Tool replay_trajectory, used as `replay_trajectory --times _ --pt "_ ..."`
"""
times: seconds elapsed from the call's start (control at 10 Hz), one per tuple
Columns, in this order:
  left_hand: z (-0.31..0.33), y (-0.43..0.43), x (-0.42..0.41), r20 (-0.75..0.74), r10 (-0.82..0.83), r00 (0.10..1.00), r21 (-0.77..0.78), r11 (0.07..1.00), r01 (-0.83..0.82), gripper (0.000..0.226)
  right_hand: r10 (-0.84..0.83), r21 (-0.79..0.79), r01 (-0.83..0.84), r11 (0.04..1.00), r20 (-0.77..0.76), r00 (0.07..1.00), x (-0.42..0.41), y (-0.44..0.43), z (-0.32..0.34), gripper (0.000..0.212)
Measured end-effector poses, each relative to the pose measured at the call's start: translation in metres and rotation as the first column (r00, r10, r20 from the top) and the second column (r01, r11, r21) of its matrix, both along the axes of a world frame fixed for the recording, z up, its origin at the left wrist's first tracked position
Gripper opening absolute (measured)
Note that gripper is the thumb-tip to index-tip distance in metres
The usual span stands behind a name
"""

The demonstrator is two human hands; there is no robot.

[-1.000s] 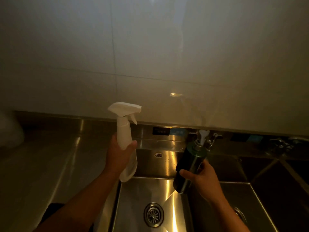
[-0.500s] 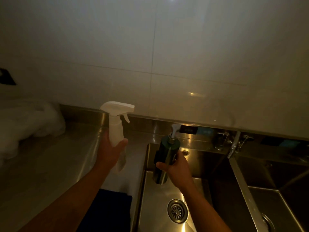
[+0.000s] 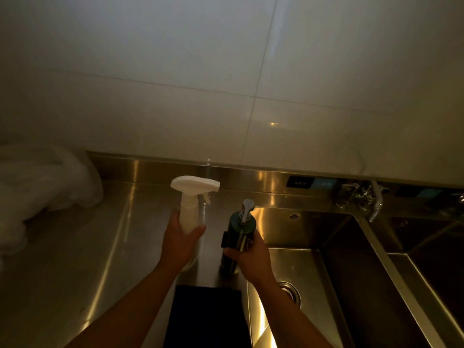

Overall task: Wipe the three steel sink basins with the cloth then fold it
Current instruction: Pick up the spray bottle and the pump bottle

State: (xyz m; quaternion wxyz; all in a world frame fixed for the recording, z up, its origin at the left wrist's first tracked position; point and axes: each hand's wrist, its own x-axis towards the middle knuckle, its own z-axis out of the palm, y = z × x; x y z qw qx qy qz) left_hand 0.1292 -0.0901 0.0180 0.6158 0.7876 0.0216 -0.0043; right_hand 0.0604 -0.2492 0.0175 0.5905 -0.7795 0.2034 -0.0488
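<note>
My left hand [image 3: 179, 243] grips a white spray bottle [image 3: 192, 202] upright over the steel counter. My right hand [image 3: 247, 257] holds a dark green pump bottle [image 3: 239, 227] by its body, just left of the sink's edge. A dark folded cloth [image 3: 206, 317] lies flat on the counter below both hands, beside the left steel basin [image 3: 308, 292]. A second basin [image 3: 431, 280] shows at the right, cut off by the frame edge. The round drain [image 3: 291, 292] of the left basin is partly hidden by my right wrist.
A crumpled white plastic bag [image 3: 42, 192] sits at the far left of the steel counter [image 3: 75, 272]. A tap [image 3: 371, 199] stands at the back between the two basins. A tiled wall [image 3: 226, 84] rises behind the steel backsplash.
Both hands have carried the bottles leftward, from over the basin to over the counter. The view has shifted left too, so the dark cloth and the plastic bag show more.
</note>
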Motion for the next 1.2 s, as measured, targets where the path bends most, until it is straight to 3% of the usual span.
replay_trajectory --times 0.2,0.6,0.9,1.0,1.1,1.2 --pt "-0.029 -0.008 0.001 -0.043 -0.017 0.999 -0.032 0.999 0.016 0.055 0.001 -0.038 -0.003 0.999 -0.039 0.999 0.008 0.002 -0.015 0.059" --pt "-0.053 -0.019 -0.001 -0.033 -0.051 0.998 0.01 0.999 0.051 0.063 0.039 -0.113 -0.044 0.993 -0.044 0.998 0.003 0.002 -0.037 0.058" --pt "-0.051 -0.021 -0.001 -0.037 -0.046 0.998 0.042 0.998 0.048 0.063 0.074 -0.08 -0.078 0.994 -0.05 0.996 0.007 0.001 -0.043 0.065" --pt "-0.05 -0.013 -0.011 -0.051 -0.05 0.997 0.065 0.996 0.053 0.065 0.123 -0.122 -0.136 0.983 -0.107 0.987 -0.001 -0.003 -0.043 0.09" --pt "-0.059 0.005 -0.027 -0.145 -0.049 0.988 0.192 0.978 0.077 0.075 0.105 -0.135 -0.134 0.982 -0.2 0.974 -0.014 -0.012 -0.047 0.105" --pt "-0.069 0.025 -0.053 -0.196 -0.009 0.981 0.38 0.921 0.084 0.07 0.102 -0.185 -0.155 0.97 -0.271 0.957 -0.032 -0.016 -0.043 0.102"
